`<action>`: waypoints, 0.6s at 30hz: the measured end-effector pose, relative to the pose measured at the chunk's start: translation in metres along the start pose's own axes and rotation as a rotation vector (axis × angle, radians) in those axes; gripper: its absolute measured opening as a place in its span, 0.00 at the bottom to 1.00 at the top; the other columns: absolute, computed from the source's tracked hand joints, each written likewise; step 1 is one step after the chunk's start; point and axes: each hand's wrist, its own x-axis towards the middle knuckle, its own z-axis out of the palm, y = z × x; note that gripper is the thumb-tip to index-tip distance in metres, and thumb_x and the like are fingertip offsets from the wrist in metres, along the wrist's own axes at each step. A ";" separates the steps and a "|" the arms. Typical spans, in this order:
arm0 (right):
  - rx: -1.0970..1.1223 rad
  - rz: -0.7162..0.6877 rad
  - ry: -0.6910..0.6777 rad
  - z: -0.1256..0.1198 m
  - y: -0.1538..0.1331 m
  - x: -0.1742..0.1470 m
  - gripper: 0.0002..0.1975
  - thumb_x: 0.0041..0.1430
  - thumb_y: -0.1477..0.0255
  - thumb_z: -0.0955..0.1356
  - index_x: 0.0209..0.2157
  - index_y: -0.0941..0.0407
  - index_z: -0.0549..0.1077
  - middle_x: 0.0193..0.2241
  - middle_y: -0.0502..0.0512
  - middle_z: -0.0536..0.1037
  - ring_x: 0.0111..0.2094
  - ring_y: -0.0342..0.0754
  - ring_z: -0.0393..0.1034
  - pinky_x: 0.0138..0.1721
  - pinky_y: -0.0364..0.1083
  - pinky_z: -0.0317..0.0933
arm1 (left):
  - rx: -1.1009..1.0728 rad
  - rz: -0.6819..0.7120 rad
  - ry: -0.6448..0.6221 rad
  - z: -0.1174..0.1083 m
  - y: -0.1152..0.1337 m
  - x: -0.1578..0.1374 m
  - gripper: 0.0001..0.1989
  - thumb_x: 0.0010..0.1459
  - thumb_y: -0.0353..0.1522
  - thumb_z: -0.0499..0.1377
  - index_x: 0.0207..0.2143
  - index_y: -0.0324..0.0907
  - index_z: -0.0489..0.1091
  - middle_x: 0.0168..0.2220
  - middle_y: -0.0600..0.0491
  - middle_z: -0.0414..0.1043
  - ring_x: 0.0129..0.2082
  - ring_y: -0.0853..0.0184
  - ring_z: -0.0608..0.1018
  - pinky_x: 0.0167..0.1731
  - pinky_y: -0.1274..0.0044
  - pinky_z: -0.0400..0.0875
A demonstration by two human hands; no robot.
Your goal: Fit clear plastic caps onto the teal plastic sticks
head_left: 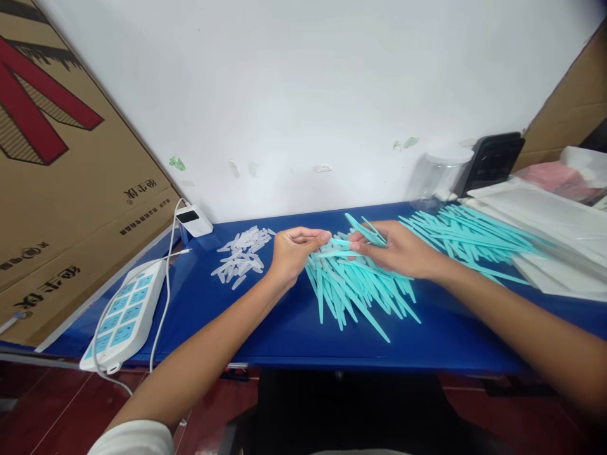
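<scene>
My left hand (298,249) is closed in a pinch at one end of a narrow turquoise plastic stick (339,242). Whether a small clear piece is also between those fingertips is hidden. The other end of this stick runs into my right hand (384,246), whose thumb and fingers are closed on it. More turquoise sticks (364,229) poke up from between the right fingers, splayed in a V. Below both hands lies a loose pile of tapered turquoise sticks (353,291). Left of my left hand is a heap of small translucent whitish pieces (243,253).
A second pile of turquoise sticks (469,237) lies at the right, beside white sheets or bags (545,234). Behind it stand a clear jar (439,174) and a black phone-like device (493,161). A power strip (126,316), cables and a small white device (195,219) occupy the left.
</scene>
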 end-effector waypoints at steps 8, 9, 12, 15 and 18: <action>-0.059 -0.062 -0.057 -0.004 0.001 0.001 0.22 0.67 0.50 0.65 0.42 0.55 0.77 0.29 0.54 0.79 0.29 0.50 0.71 0.32 0.47 0.62 | 0.212 0.187 -0.178 -0.016 0.014 0.015 0.23 0.62 0.50 0.65 0.47 0.40 0.81 0.43 0.42 0.84 0.39 0.60 0.84 0.39 0.71 0.77; -0.084 -0.071 -0.055 -0.007 0.002 0.001 0.23 0.68 0.49 0.64 0.41 0.55 0.77 0.30 0.54 0.79 0.31 0.51 0.71 0.34 0.48 0.62 | 0.296 0.233 -0.169 -0.027 0.017 0.022 0.23 0.65 0.50 0.61 0.49 0.41 0.80 0.45 0.43 0.83 0.39 0.61 0.84 0.40 0.70 0.77; -0.165 -0.077 -0.041 -0.015 0.009 0.003 0.27 0.68 0.46 0.63 0.38 0.54 0.78 0.35 0.56 0.81 0.36 0.55 0.73 0.39 0.50 0.63 | 0.827 0.325 -0.046 -0.071 0.026 0.042 0.15 0.68 0.42 0.60 0.48 0.44 0.81 0.40 0.46 0.83 0.37 0.60 0.82 0.43 0.69 0.74; -0.203 -0.055 -0.006 -0.022 0.018 0.006 0.28 0.67 0.44 0.62 0.36 0.53 0.79 0.32 0.55 0.80 0.34 0.55 0.72 0.36 0.49 0.61 | 1.334 0.226 0.001 -0.113 0.027 0.058 0.08 0.63 0.36 0.64 0.39 0.45 0.82 0.37 0.47 0.82 0.39 0.55 0.81 0.43 0.67 0.71; -0.238 -0.047 0.020 -0.025 0.024 0.009 0.27 0.68 0.46 0.61 0.28 0.54 0.72 0.27 0.54 0.77 0.30 0.52 0.69 0.35 0.48 0.58 | 1.468 0.147 -0.030 -0.135 0.018 0.068 0.08 0.61 0.36 0.65 0.41 0.45 0.81 0.38 0.47 0.82 0.40 0.55 0.80 0.42 0.69 0.70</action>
